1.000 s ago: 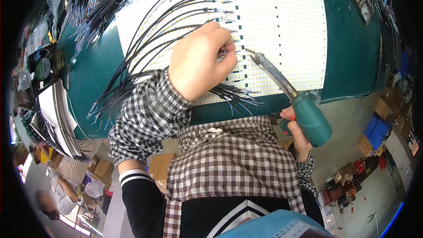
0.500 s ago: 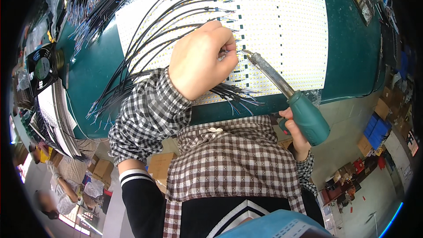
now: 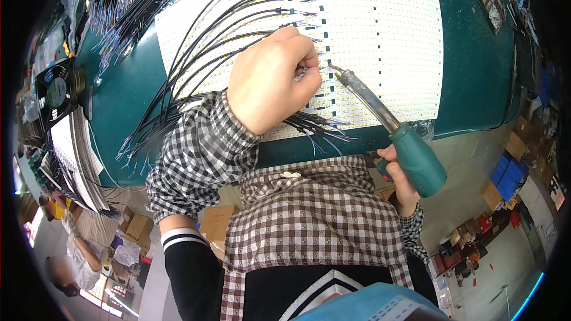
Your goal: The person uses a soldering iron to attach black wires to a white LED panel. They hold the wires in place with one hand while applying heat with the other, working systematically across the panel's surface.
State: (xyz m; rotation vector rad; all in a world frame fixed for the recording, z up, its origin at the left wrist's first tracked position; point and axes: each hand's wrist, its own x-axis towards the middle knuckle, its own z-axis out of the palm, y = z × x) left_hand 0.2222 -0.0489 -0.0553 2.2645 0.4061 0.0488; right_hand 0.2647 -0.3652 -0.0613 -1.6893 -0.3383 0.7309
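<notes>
Over a white LED panel [image 3: 410, 41] dotted with small yellow chips, my left hand [image 3: 270, 80] is closed in a pinch on a cable's thin wire ends, mostly hidden by the fingers. My right hand [image 3: 402, 185] grips the green handle of a soldering iron [image 3: 419, 157]. The iron slants up and left, its dark tip just right of my left fingertips at the row of dark pads; whether it touches the board, I cannot tell. Several black cables [image 3: 220, 15] run to the same row, their stripped ends at the pads. More loose cables [image 3: 312, 122] lie at the panel's near edge.
The panel rests on a green tabletop [image 3: 476, 71]. A bundle of cables [image 3: 122, 0] lies at the far left, above a small black fan [image 3: 57, 92] and stacked white boards [image 3: 74, 148]. Clutter [image 3: 485, 0] lines the right edge. Another person [image 3: 83, 249] is at lower left.
The soldering iron's tip has shifted very slightly right, a little away from my left fingertips. My left hand holds its place and pinch.
</notes>
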